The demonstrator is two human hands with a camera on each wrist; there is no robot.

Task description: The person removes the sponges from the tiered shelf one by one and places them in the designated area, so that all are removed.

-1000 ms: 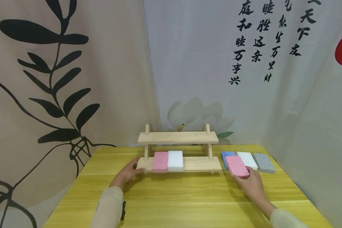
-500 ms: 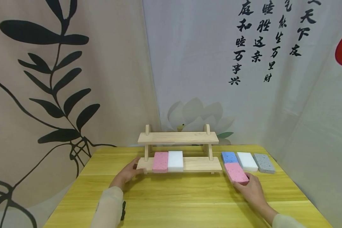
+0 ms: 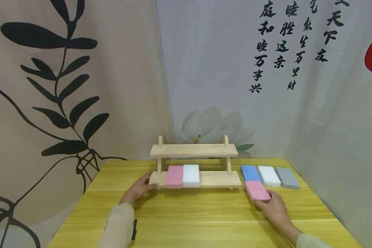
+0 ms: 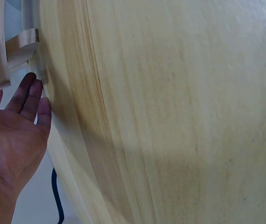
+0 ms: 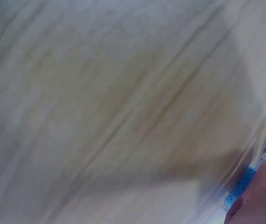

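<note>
My right hand (image 3: pixel 273 207) pinches a pink sponge (image 3: pixel 258 190) by its near end, thumb on one side and fingers on the other. The sponge's far edge meets or overlaps a blue sponge (image 3: pixel 250 173) in the head view; contact cannot be told. A two-tier wooden rack (image 3: pixel 217 179) stands mid-table, bearing another pink sponge (image 3: pixel 174 176) and a white sponge (image 3: pixel 190 175) side by side on its lower board. My left hand (image 3: pixel 140 188) holds that board's left end between thumb and index finger. In the left wrist view the other fingers (image 4: pixel 30 95) extend beside the rack's end.
Right of the blue sponge lie a white sponge (image 3: pixel 269 175) and a grey sponge (image 3: pixel 287 177) on the yellow wooden table (image 3: pixel 198 217). A printed curtain (image 3: pixel 210 69) hangs behind the table. The rack's upper board (image 3: pixel 193 150) bears nothing.
My right hand has drawn the pink sponge nearer to me, off the white sponge's side, uncovering more of the blue sponge. The left hand and rack have stayed put.
</note>
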